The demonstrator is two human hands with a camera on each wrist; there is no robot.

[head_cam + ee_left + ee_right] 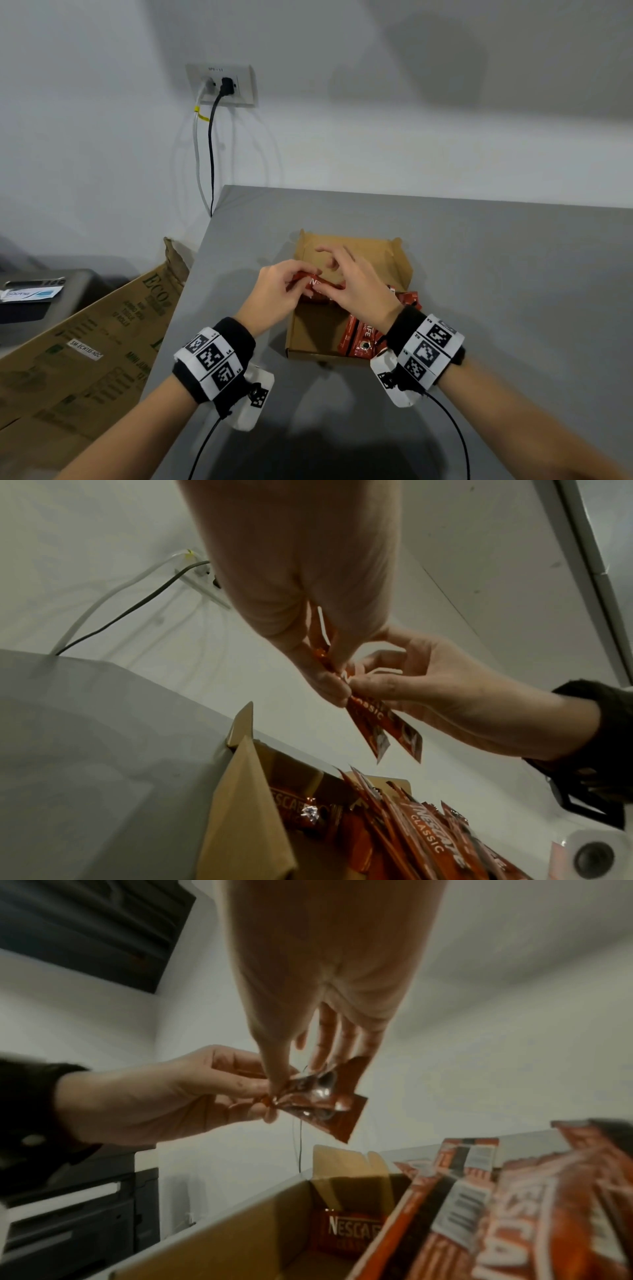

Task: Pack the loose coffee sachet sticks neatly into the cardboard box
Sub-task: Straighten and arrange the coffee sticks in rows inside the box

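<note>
Both hands, left hand and right hand, pinch two sachet sticks lying nine-to-three over the cardboard box, directly below.

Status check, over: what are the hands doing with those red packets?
Left hand and right hand both pinch sachets above the box. More sachets already lie inside. Nothing blocking.

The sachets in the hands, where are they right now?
In the head view the held sachets hang above the open cardboard box, pinched between the left hand and right hand.
</note>
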